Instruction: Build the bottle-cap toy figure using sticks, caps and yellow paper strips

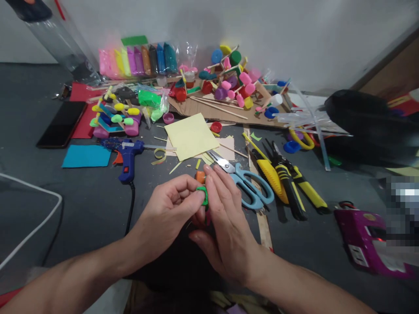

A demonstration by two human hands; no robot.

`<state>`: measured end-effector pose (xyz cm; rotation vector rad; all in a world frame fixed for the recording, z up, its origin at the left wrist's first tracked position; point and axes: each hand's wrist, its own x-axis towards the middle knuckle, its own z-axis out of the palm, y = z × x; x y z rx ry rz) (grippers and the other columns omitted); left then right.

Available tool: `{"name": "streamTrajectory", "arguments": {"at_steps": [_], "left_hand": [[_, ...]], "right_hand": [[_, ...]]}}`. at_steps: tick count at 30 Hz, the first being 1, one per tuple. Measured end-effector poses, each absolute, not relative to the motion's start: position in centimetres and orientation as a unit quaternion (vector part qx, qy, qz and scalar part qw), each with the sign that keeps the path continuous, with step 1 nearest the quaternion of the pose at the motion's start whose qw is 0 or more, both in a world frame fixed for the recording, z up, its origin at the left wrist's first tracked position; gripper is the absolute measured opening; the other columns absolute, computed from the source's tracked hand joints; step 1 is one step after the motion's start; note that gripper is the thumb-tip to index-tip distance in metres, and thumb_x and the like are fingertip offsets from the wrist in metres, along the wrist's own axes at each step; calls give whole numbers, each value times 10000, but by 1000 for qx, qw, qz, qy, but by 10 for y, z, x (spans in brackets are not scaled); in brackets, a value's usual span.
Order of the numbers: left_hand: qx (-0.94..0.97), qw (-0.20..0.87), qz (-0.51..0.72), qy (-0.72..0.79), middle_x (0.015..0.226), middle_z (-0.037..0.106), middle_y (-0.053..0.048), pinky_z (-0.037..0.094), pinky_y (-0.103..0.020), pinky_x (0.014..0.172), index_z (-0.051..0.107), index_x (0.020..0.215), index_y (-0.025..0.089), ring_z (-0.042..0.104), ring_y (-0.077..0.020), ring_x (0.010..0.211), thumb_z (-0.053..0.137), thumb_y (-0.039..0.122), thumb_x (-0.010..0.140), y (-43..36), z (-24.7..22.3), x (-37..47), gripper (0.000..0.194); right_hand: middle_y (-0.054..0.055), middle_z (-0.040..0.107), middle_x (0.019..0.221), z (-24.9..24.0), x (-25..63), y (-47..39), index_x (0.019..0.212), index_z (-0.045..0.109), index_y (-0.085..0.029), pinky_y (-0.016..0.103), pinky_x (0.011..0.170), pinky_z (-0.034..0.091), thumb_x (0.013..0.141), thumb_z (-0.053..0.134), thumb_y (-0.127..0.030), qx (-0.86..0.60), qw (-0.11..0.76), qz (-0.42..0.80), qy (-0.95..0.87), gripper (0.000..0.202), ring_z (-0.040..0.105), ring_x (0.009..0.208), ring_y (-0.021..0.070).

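Low in the middle of the view, my two hands meet. My left hand (178,203) is closed, pinching a small bright green piece (203,195) between thumb and fingers. Against its other side lies my right hand (225,209), fingers straight and side by side, thumb held apart below. An orange piece (200,176) shows just beyond the fingertips. Something reddish shows faintly between the palms, mostly hidden. Just past my right fingers lie light-blue-handled scissors (253,185), their blades touching a pale yellow paper sheet (191,136).
A blue glue gun (126,157) with a black cord lies left, near a phone (62,124). Yellow-black pliers (290,187) and a yellow cutter (270,174) lie right, beside a purple device (363,240). Colourful clay-and-stick models (229,83) and clay packets (139,61) stand behind.
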<state>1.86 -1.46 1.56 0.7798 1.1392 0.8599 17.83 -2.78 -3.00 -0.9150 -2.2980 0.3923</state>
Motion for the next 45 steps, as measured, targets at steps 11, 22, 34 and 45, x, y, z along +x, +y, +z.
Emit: {"name": "streamTrajectory", "arguments": {"at_steps": [11,22,34,45], "left_hand": [[349,693,382,502,566,615,71,460,-117,554,628,698,162,556,-39,544,605,120,875,-14,19,15,184],[367,733,364,442,625,584,72,519,-166,562,652,791,178,576,-59,542,590,161,929,-14,11,8,152],[340,781,329,409,649,638,32,526,-164,544,639,830,148,608,-66,516,640,229,910,-12,11,6,114],[348,790,303,403,642,559,50,545,-173,479,620,776,167,493,-66,521,668,245,873,-11,10,4,134]], "right_hand": [[240,371,1593,-24,186,-21,1547,294,-55,558,1257,219,1032,452,-390,-336,344,183,-857,634,207,1564,305],[187,539,1485,-16,192,-17,1424,498,-142,564,1192,369,974,509,-162,-333,382,204,-837,450,431,1457,289],[196,608,1406,-17,198,-10,1346,578,-135,576,1179,379,957,550,-127,-323,396,163,-844,391,491,1405,287],[114,718,1267,-13,197,-6,1159,686,-242,540,1074,509,936,687,-193,-321,440,209,-812,229,629,1261,267]]}}
